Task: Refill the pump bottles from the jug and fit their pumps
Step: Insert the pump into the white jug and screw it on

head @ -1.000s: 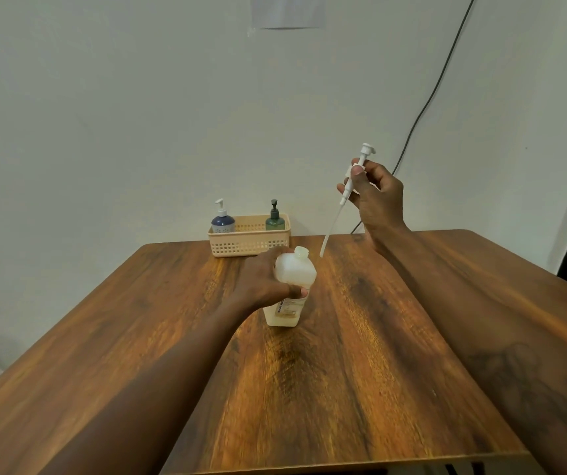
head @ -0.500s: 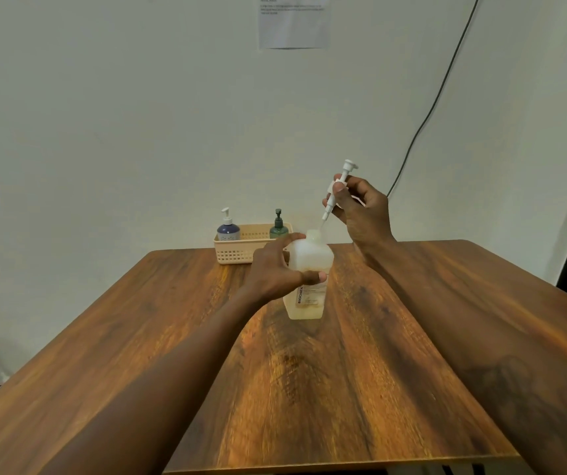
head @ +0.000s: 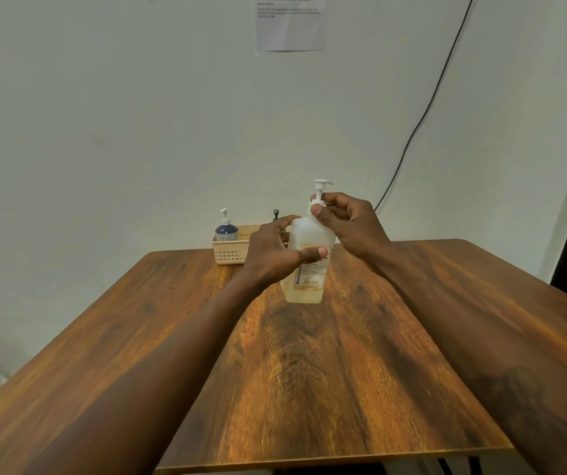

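Previously aloft, the white plastic pump (head: pixel 320 190) is seated in the translucent rectangular bottle (head: pixel 304 291), centre frame; pump pinched by right hand (head: pixel 354 224), bottle gripped by left hand (head: pixel 272 252); tightening judged outstanding.

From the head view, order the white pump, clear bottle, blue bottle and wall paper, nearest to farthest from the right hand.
1. White pump: in the grip of the right hand.
2. Clear bottle: just below, in the left hand.
3. Blue bottle: back left, in the basket.
4. Paper: high on the wall.
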Tool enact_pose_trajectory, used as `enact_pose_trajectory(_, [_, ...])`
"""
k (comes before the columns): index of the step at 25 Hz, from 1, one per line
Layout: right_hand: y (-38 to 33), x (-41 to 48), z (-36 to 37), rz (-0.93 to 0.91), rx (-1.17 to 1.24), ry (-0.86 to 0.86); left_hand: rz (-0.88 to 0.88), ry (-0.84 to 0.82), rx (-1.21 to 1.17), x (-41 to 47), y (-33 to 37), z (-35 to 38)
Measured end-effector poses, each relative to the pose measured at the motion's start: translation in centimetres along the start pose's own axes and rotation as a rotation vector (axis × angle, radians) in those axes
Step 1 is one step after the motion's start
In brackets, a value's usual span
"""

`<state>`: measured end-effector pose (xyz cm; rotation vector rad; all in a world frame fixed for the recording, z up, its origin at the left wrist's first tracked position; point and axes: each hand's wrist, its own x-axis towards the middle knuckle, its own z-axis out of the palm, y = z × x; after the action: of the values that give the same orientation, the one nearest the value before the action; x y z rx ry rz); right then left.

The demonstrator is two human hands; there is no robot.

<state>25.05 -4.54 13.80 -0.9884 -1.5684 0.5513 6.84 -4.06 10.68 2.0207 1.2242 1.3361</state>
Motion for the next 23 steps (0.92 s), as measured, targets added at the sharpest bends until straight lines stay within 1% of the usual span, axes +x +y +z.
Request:
enact_pose_trajectory(2, [-0.2,-0.2,-0.3,0.006,0.005,0.018,0.017,0.002,0.014,0.1,0.4,0.1])
enact_pose_trajectory(4, [-0.5,-0.2,-0.5,-0.019,-0.097,0.089,0.051,0.023,0.054,0.0,0.6,0.4])
enact_pose_trajectory(6, [-0.6,-0.2,-0.4,-0.025,-0.212,0.202,0.102,0.059,0.116,0.0,0.5,0.9])
enact_pose_trajectory(8, [-0.9,-0.3,-0.3,0.001,-0.320,0.276,0.150,0.077,0.181,0.0,0.2,1.3])
enact_pose_trajectory(10, [-0.7,-0.2,-0.4,0.037,-0.383,0.260,0.167,0.074,0.203,0.2,0.1,1.5])
enact_pose_trajectory(11, [-0.6,-0.2,-0.6,0.047,-0.354,0.216,0.162,0.068,0.190,0.2,0.1,1.4])
enact_pose_trajectory(12, [-0.3,-0.1,-0.9,0.057,-0.256,0.148,0.148,0.062,0.161,0.3,0.2,1.3])
enact_pose_trajectory(14, [0.1,0.1,-1.5,0.087,0.103,-0.016,0.099,0.042,0.087,0.3,0.4,1.1])
enact_pose_trajectory(15, [0.1,0.1,-1.8,0.100,0.242,-0.091,0.072,0.027,0.055,0.3,0.4,0.9])
enact_pose_trajectory(16, [0.0,0.0,-2.0,0.096,0.283,-0.150,0.049,0.010,0.027,0.3,0.3,0.8])
enact_pose_trajectory(17, [0.0,-0.1,-2.0,0.084,0.252,-0.180,0.034,-0.007,0.003,0.3,0.2,0.8])
enact_pose_trajectory(18, [0.0,-0.2,-2.0,0.066,0.192,-0.178,0.028,-0.019,-0.013,0.2,0.1,0.7])
enact_pose_trajectory(20, [-0.2,-0.4,-1.6,0.050,0.086,-0.069,0.037,-0.028,-0.008,0.1,0.0,0.7])
enact_pose_trajectory(22, [-0.6,-0.4,-1.2,0.085,0.064,0.056,0.062,-0.035,0.005,-0.1,0.0,0.8])
enact_pose_trajectory(23, [-0.7,-0.4,-1.1,0.105,0.072,0.070,0.069,-0.039,0.007,-0.1,0.0,0.8])
